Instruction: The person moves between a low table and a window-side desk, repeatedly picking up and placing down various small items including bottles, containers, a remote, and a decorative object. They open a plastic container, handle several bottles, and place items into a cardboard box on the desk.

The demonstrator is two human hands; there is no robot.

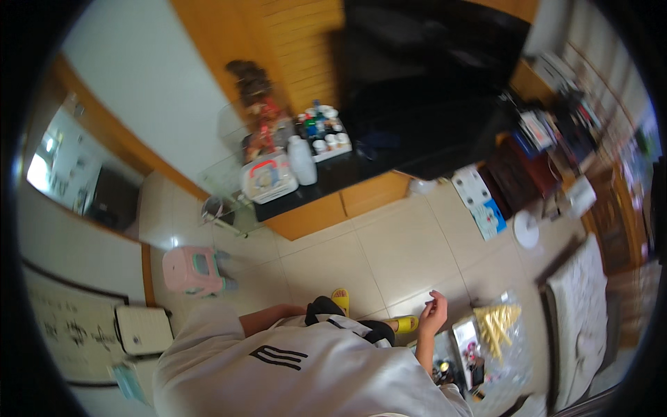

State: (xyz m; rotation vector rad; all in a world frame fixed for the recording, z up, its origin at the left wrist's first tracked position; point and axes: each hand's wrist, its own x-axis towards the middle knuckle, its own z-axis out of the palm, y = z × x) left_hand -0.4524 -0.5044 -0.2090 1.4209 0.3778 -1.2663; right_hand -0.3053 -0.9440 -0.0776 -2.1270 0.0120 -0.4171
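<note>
My right hand (435, 313) hangs free in the air over the tiled floor (401, 260), its fingers loosely curled with nothing in them. Nearest to it is a low table that carries a white tray or box (466, 339) with small items and, beyond that, clear plastic packaging with gold-coloured sticks (497, 326). Of my left arm, only the forearm (268, 319) shows; it runs in front of my body, and the hand is out of view behind the clothing. Yellow slippers (406, 324) are on my feet.
Ahead stands a black-topped TV cabinet (333, 182) with a lidded plastic box (268, 180), a white bottle (302, 161) and a tray of small bottles (333, 151). A pink stool (190, 268) is at left, near a white suitcase (143, 328). A cushioned seat (578, 323) lies at right.
</note>
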